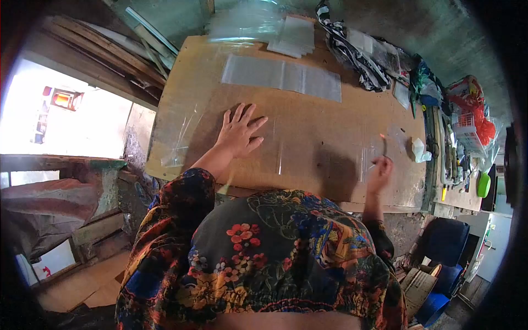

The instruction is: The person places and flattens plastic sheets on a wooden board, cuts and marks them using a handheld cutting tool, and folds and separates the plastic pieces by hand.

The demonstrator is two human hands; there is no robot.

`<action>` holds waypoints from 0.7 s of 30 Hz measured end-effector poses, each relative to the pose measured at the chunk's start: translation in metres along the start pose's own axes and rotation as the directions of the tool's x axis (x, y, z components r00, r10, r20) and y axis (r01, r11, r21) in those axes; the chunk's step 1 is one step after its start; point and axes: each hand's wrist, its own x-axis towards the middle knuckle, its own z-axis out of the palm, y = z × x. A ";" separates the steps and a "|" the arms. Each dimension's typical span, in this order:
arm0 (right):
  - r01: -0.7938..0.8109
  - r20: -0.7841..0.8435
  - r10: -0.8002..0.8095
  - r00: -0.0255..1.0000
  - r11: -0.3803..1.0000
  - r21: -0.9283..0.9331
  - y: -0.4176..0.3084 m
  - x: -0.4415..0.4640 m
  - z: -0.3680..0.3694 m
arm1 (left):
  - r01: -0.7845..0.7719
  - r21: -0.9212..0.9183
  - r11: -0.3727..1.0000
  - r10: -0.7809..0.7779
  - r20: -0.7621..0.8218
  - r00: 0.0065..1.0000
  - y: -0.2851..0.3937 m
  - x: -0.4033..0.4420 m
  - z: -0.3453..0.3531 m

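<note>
My left hand (240, 133) lies flat on the brown board tabletop (308, 129) with its fingers spread. Clear film (279, 157) seems to lie beneath and beside it; only glints and creases show its extent. Closer to the right end of the table, my right hand (381, 171) is closed around a thin, dark, curved tool (384, 147) with a bright orange tip. Its exact kind is too small to make out. Beyond both hands a long, milky plastic strip (280, 77) lies flat across the board.
Stacked translucent sheets (294, 36) lie at the far edge, beside shiny film (242, 25). A black-and-white bag (357, 52) sits far right. A crumpled white piece (420, 149) rests near the right edge. Beyond stand a white basket (467, 132) and a green object (484, 185).
</note>
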 end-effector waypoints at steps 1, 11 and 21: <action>0.026 0.067 -0.026 0.997 1.000 -0.006 -0.020 -0.004 0.022 | 0.001 0.001 1.000 -0.001 0.005 1.000 0.001 0.000 -0.001; 0.506 0.751 -0.278 0.599 0.858 -0.086 -0.122 -0.022 0.146 | 0.008 -0.011 1.000 -0.008 0.019 1.000 0.001 0.000 -0.005; 0.608 0.808 -0.245 0.537 0.776 -0.168 -0.126 -0.026 0.164 | 0.011 -0.057 0.998 -0.011 -0.002 1.000 0.000 0.000 -0.004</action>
